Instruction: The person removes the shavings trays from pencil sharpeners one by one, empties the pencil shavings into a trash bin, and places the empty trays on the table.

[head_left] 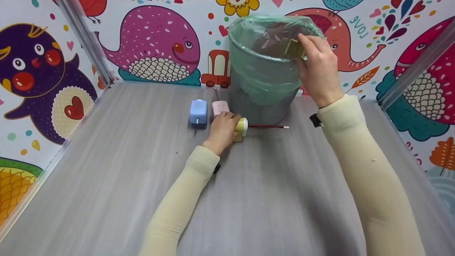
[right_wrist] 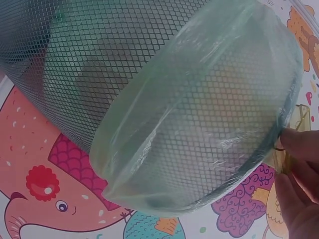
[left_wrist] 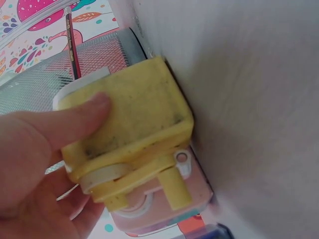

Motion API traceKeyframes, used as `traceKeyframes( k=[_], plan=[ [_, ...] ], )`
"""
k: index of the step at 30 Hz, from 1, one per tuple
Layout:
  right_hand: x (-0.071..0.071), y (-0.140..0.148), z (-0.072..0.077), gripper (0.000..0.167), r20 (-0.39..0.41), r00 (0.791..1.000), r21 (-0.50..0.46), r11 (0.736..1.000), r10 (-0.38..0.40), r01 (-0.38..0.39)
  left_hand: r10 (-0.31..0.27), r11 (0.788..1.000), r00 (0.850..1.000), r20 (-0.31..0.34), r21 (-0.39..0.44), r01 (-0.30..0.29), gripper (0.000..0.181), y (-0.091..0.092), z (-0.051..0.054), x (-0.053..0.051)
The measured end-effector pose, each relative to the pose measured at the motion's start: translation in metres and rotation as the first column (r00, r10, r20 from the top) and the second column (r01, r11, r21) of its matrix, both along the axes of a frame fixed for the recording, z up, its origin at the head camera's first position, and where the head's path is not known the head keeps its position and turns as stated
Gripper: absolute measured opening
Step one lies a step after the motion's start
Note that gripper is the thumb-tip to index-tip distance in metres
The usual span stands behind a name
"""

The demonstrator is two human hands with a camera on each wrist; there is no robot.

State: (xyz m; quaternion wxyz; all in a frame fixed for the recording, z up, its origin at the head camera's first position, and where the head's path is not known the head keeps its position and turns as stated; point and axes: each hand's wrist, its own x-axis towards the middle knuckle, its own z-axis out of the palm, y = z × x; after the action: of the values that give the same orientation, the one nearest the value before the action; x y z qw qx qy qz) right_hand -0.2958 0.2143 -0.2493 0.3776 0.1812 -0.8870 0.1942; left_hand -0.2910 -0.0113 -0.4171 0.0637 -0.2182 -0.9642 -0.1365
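My left hand [head_left: 222, 131] grips a yellow pencil sharpener [head_left: 242, 125] on the table, its thumb pressed on the yellow body [left_wrist: 134, 107] in the left wrist view. A dark red pencil [head_left: 266, 126] sticks out of the sharpener's white end, pointing right. At the upper right, my right hand [head_left: 321, 69] pinches a see-through yellow shavings drawer [head_left: 293, 48] at the bin's mouth. In the right wrist view the drawer [right_wrist: 302, 118] shows beside the bin rim, partly hidden by fingers. Whether anything lies in it I cannot tell.
A grey mesh bin [head_left: 263, 110] stands against the back wall, its green plastic bag [head_left: 263, 76] folded over the rim. Left of it are a pink sharpener [head_left: 220, 106] with a pencil [head_left: 216, 93] and a blue sharpener [head_left: 198, 110]. Cartoon-printed walls border the grey table [head_left: 124, 185].
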Motion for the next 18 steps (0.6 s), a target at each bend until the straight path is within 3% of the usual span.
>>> traceKeyframes(
  k=[18],
  plan=[
    [0.0007,0.0001,0.0041,0.041,0.004,1.000,-0.028,1.000,-0.008,0.008,-0.006,1.000,1.000,-0.003,0.003,0.006,0.051,-0.0003,0.0007,0.0004]
  ],
)
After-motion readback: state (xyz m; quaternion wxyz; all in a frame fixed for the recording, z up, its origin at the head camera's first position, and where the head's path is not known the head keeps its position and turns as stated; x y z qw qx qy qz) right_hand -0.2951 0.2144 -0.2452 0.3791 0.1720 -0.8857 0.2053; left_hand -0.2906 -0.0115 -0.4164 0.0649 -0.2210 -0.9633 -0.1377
